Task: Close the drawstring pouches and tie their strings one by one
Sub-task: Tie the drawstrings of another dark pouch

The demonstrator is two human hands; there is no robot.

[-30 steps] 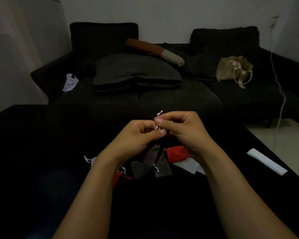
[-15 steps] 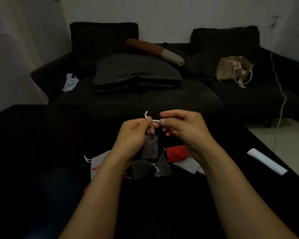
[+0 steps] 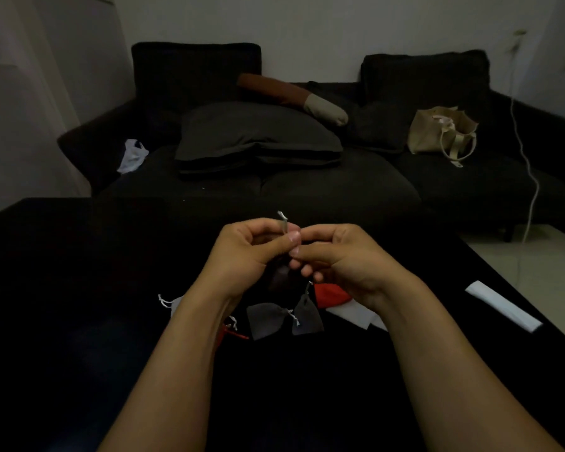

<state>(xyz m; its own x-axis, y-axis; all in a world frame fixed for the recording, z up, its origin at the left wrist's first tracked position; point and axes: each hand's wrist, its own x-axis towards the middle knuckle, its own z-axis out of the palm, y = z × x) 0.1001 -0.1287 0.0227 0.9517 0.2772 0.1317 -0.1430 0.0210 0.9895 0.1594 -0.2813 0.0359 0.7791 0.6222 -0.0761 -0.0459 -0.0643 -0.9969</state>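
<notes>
At frame centre, left hand (image 3: 248,246) and right hand (image 3: 343,256) pinch the pale string (image 3: 283,223) of a small dark pouch (image 3: 279,275) dangling beneath them, its cloth dim and shadowed

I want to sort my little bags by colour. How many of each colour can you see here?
Grey pouches: 3, one held up by the left hand and right hand, at, and two on the table at and
Red pouches: 2
White pouches: 2, partly hidden
Total: 7
</notes>
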